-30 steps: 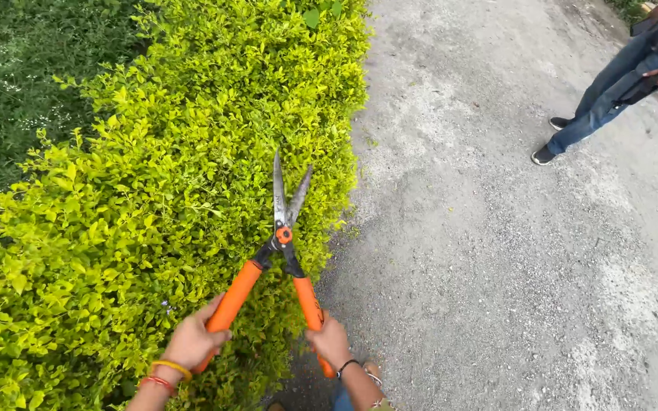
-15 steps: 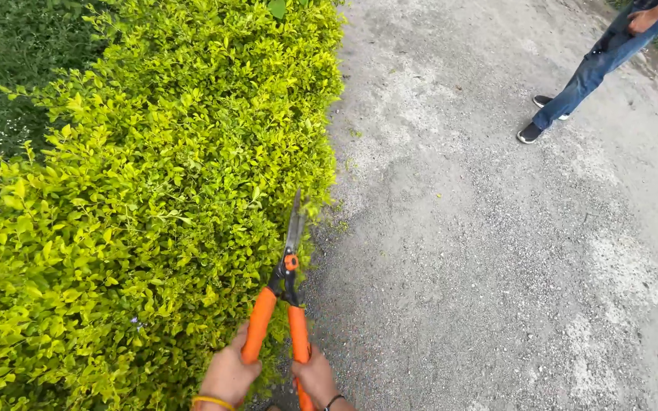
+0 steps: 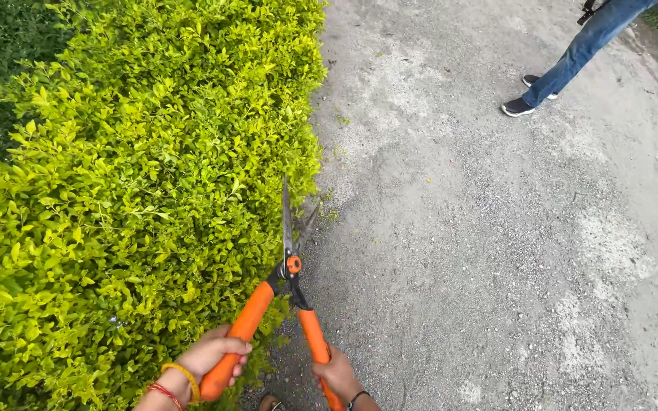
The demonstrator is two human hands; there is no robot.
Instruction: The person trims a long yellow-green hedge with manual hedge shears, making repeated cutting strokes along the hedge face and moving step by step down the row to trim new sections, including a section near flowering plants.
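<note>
Fingers of both hands, left hand (image 3: 209, 358) and right hand (image 3: 336, 374), clench orange hedge shears (image 3: 287, 262) at lower centre; blades slightly parted against the hedge (image 3: 139, 175) edge. Trimming mid-stroke; next, squeezing the handles together.

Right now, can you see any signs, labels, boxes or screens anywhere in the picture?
None in view: no sign, label, package or screen.
Hedge shears: held in both hands, orange handles, grey blades at the hedge's edge.
Hedge: left side, bright yellow-green leaves.
Path: right side, grey gravel.
Another person's legs: top right, blue jeans, dark shoes.
</note>
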